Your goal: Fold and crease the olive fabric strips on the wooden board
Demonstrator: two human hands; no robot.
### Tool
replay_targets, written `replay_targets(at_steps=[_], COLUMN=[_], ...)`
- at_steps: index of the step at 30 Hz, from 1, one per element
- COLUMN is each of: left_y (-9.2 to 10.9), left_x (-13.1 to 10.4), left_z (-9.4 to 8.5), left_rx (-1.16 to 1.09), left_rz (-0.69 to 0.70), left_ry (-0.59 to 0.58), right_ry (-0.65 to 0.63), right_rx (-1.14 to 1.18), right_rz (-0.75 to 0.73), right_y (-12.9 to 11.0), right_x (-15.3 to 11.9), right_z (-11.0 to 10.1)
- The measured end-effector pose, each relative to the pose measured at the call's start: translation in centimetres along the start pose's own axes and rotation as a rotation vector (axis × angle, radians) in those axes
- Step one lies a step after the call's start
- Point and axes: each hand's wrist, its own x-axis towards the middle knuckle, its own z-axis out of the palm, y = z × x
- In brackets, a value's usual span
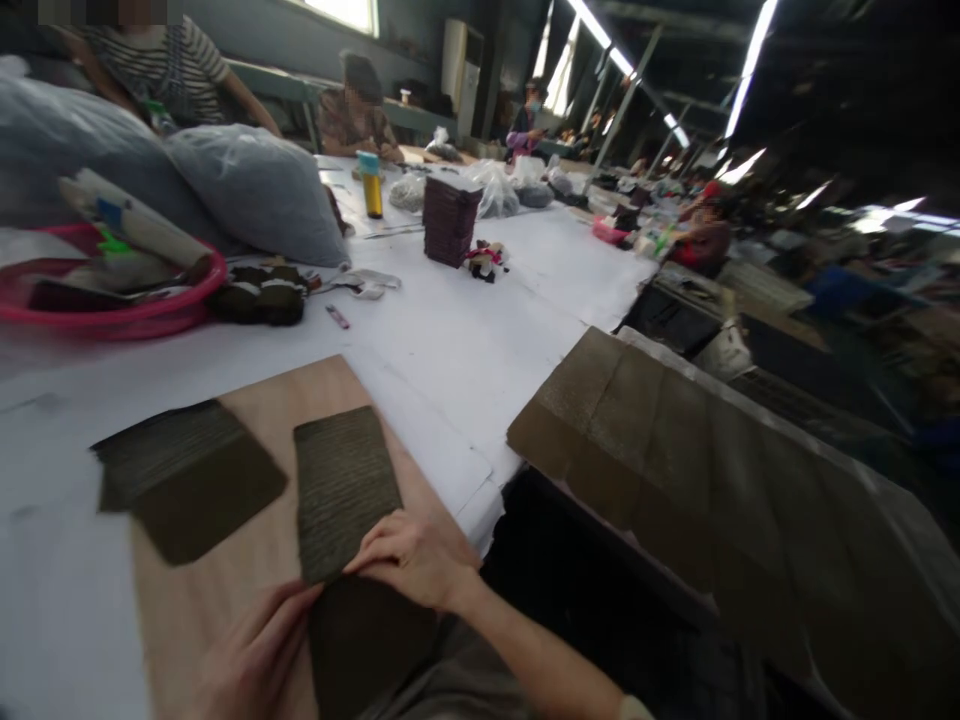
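A dark olive fabric piece (347,490) lies on a wooden board (217,620), its ribbed upper part joining a smoother lower part near the board's front. My left hand (262,645) pinches the left end of the line between the two parts. At the same line, further right, my right hand (409,560) has thumb and fingers pressed together on the fabric. Left of it on the board rests a second olive piece (199,480), part ribbed and part smooth, overhanging the board's left edge.
Overlapping olive pieces (705,470) cover a surface at the right. Beyond the board are a pink basket (214,290), grey bags (255,190), a dark fabric stack (450,220) and a yellow bottle (371,190). Several people sit or stand farther back.
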Motion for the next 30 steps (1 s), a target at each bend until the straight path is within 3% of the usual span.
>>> replay_targets(at_steps=[4,7,11,13,19,30], left_y=[0.9,1.1,1.1,1.1,1.0,1.1], left_x=[-0.5,-0.4,-0.4,-0.5,-0.6,-0.7], left_z=[-0.7,-0.7,-0.7,-0.8,-0.7,-0.8], left_rx=[0.008,0.036,0.030,0.027,0.016,0.047], left_rz=[-0.009,-0.045,-0.055,-0.069,-0.082,-0.055], left_ry=[-0.084,-0.125,-0.143,-0.149,-0.161,-0.161], right_ry=[0.154,0.295,0.434,0.386,0.064,-0.015], right_rx=[0.341,0.510,0.490,0.326,-0.211,-0.324], right_rz=[0.168,0.202,0.193,0.145,-0.079,-0.130], right_y=[0.0,0.7,0.4,-0.3,-1.3,-1.1], right_x=[0.0,0.1,0.1,0.2,0.4,0.5], right_z=[-0.8,-0.6,-0.4,-0.6,-0.5,-0.1])
